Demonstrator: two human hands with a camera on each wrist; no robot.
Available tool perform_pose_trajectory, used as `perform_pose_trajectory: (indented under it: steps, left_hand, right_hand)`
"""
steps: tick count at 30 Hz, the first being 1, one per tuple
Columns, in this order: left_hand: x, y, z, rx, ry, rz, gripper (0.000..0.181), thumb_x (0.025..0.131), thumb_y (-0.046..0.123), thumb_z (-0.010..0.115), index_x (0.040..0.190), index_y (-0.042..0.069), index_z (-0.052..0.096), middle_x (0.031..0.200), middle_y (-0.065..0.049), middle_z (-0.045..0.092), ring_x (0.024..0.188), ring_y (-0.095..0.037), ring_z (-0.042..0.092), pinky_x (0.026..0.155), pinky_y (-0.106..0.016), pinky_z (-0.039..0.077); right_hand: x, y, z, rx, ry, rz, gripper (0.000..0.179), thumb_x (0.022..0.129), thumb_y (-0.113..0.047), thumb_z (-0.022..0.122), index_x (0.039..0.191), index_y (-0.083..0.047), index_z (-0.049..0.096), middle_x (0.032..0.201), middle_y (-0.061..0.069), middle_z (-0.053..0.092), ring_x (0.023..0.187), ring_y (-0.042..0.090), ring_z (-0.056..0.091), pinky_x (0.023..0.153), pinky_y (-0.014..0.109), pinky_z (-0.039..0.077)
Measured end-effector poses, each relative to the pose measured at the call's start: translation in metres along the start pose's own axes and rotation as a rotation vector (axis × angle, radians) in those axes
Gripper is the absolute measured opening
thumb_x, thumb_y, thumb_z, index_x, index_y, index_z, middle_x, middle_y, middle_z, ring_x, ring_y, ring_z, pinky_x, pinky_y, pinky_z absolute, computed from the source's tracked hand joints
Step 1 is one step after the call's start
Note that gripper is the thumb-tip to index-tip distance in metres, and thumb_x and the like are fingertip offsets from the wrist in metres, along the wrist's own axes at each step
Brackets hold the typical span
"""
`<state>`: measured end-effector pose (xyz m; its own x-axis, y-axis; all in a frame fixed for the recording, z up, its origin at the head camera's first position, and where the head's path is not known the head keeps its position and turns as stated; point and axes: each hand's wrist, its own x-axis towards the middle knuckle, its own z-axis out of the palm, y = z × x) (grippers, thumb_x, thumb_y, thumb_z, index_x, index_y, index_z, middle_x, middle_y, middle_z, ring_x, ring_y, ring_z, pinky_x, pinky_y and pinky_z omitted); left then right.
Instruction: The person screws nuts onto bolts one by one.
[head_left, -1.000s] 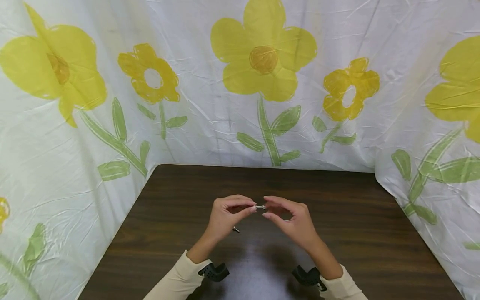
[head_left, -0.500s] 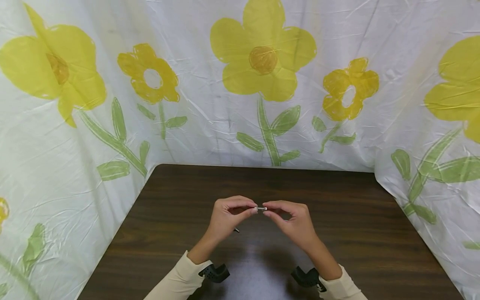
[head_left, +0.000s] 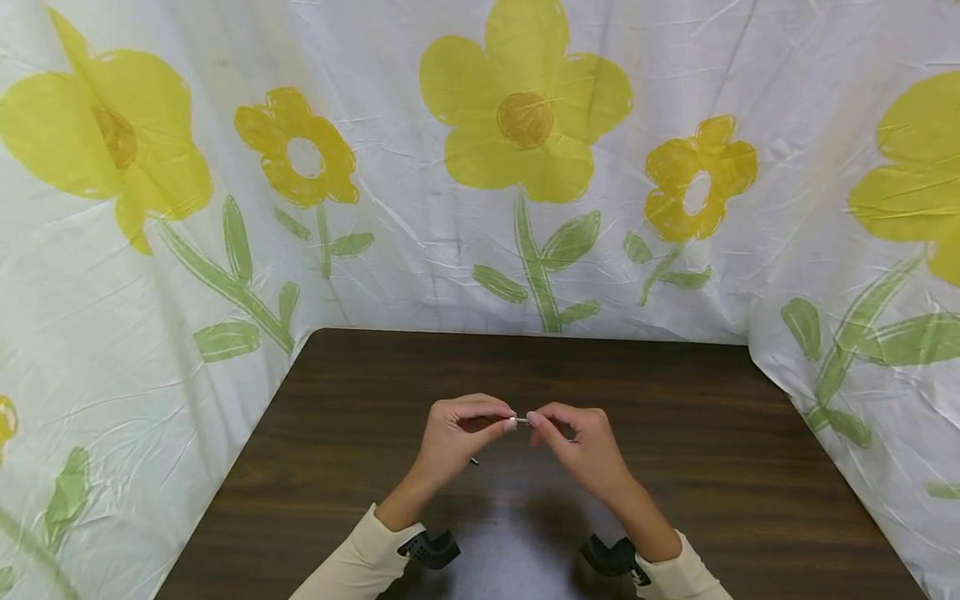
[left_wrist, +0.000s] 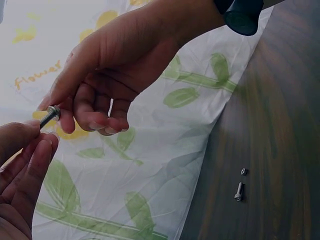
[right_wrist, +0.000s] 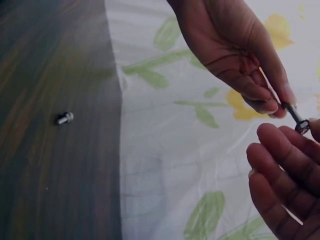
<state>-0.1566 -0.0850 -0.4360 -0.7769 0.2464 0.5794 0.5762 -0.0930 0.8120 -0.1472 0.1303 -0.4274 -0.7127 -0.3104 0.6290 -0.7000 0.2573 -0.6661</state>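
Note:
In the head view my left hand point(head_left: 447, 433) and right hand point(head_left: 588, 440) meet fingertip to fingertip over the table's middle. A small silver bolt point(left_wrist: 46, 119) spans the gap between them, its shank pinched by my left thumb and fingers. At the bolt's other end sits a hex nut point(right_wrist: 302, 126), held at the tips of my right thumb and index finger; the remaining right fingers spread loosely. Fingertips hide both ends of the bolt in the head view. Beside my left hand, a second bolt point(left_wrist: 239, 192) lies on the tabletop.
The dark wood-grain table point(head_left: 637, 375) reaches back to a white curtain point(head_left: 405, 250) printed with yellow flowers. Close to the loose bolt, a small nut-like piece point(left_wrist: 244, 171) shows in the left wrist view. Black wrist cameras point(head_left: 430, 549) sit at both cuffs.
My right fingers, spread around the bolt's right end a second ago, have closed in on it, and the thumb has rolled forward over the nut. My left hand keeps its pinch, almost unmoved.

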Motion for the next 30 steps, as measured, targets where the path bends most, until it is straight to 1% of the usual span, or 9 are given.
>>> perform_pose_trajectory:
  steps: [5,7,8,10,13,15,17,24,30]
  left_hand:
    - [-0.0003,0.0,0.0011,-0.005,-0.008,-0.004,0.011,0.084,-0.003,0.08,0.095,0.0,0.079,0.094,-0.011,0.075,0.083,-0.017,0.071,0.064,-0.046,0.061]
    - [-0.0001,0.0004,0.0015,-0.003,-0.006,-0.004,0.01,0.084,-0.002,0.081,0.095,0.001,0.079,0.094,-0.011,0.075,0.083,-0.017,0.071,0.065,-0.045,0.061]
    - [-0.0001,0.0001,0.0017,-0.003,-0.003,-0.002,0.01,0.084,-0.002,0.081,0.094,0.001,0.079,0.093,-0.011,0.075,0.083,-0.017,0.071,0.064,-0.044,0.061]
    - [0.0,0.0002,0.002,-0.001,0.002,0.001,0.01,0.084,-0.002,0.081,0.094,0.0,0.079,0.093,-0.011,0.075,0.083,-0.016,0.071,0.064,-0.041,0.061]
    - [-0.0005,0.0001,0.0013,0.002,0.01,0.003,0.011,0.084,-0.003,0.08,0.094,0.0,0.079,0.092,-0.011,0.075,0.082,-0.016,0.071,0.064,-0.037,0.061]
    - [-0.0004,0.001,0.0007,0.004,0.013,0.002,0.011,0.084,-0.003,0.08,0.095,0.001,0.079,0.093,-0.011,0.075,0.082,-0.016,0.071,0.065,-0.036,0.061]
    - [-0.0004,0.0014,0.0004,0.006,0.014,0.001,0.011,0.084,-0.003,0.08,0.095,0.001,0.079,0.093,-0.011,0.075,0.082,-0.015,0.071,0.065,-0.036,0.061]
    - [0.0,0.0016,0.0014,0.0,0.008,0.002,0.012,0.084,-0.004,0.08,0.095,0.001,0.079,0.093,-0.011,0.075,0.081,-0.015,0.07,0.064,-0.037,0.061]
    - [-0.0003,0.0012,0.0025,-0.007,0.006,0.005,0.013,0.084,-0.008,0.079,0.094,-0.001,0.078,0.093,-0.013,0.075,0.082,-0.015,0.071,0.064,-0.041,0.061]
  right_hand:
    - [0.0015,-0.0024,-0.0006,-0.04,0.001,0.058,0.034,0.101,-0.007,0.064,0.072,-0.023,0.071,0.065,-0.013,0.068,0.055,0.006,0.059,0.047,0.022,0.044]
    - [0.0019,-0.0033,-0.0017,-0.049,0.005,0.075,0.036,0.101,-0.006,0.062,0.071,-0.023,0.069,0.062,-0.013,0.067,0.051,0.005,0.053,0.044,0.022,0.038]
    - [0.0025,-0.0055,-0.0023,-0.054,0.009,0.086,0.035,0.101,-0.004,0.061,0.071,-0.021,0.069,0.062,-0.011,0.066,0.051,0.008,0.053,0.045,0.022,0.039]
    - [0.0033,-0.0098,-0.0043,-0.032,0.009,0.089,0.026,0.1,-0.001,0.062,0.08,-0.016,0.071,0.064,-0.006,0.067,0.053,0.011,0.056,0.049,0.022,0.044]
    - [0.0025,-0.0088,-0.0072,0.001,-0.002,0.07,0.012,0.095,0.0,0.069,0.097,-0.011,0.074,0.079,0.0,0.073,0.065,0.015,0.067,0.061,0.023,0.055]
    - [0.0014,-0.0061,-0.0088,0.022,-0.016,0.041,0.02,0.091,-0.002,0.075,0.109,-0.01,0.074,0.089,0.001,0.076,0.075,0.015,0.072,0.068,0.026,0.059]
    - [0.0002,-0.0013,-0.0092,0.016,-0.021,0.003,0.028,0.087,-0.003,0.08,0.113,-0.012,0.073,0.096,0.001,0.076,0.079,0.012,0.072,0.069,0.027,0.059]
    - [0.0011,-0.0023,-0.0081,0.011,0.024,-0.121,0.035,0.078,0.006,0.084,0.11,-0.007,0.074,0.096,0.008,0.076,0.08,0.017,0.072,0.068,0.029,0.06]
    - [0.0013,-0.0031,-0.0084,0.007,0.043,-0.128,0.031,0.078,0.008,0.083,0.102,-0.01,0.076,0.092,0.002,0.076,0.079,0.014,0.072,0.07,0.027,0.06]
